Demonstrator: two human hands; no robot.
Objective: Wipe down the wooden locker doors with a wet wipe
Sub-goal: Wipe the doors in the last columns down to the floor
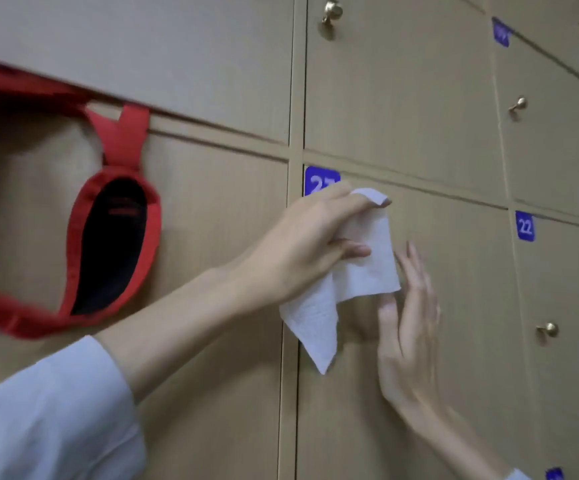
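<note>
A red bag (108, 244) is hanging on the door left of the blue number tag (317, 178), and its strap could be getting in the way when that door needs wiping. The left hand (302, 251) is curling its fingers and thumb around the wet wipe (357, 271), just below the tag, on the locker door (454, 306). The wipe is hanging loose, so I think the wiping is only starting. Next it needs pressing flat and sliding across the wood. The right hand (409, 327) is lying flat and open on the door, holding nothing, right of the wipe. Farther right, a gold knob (548, 330) is sticking out.
</note>
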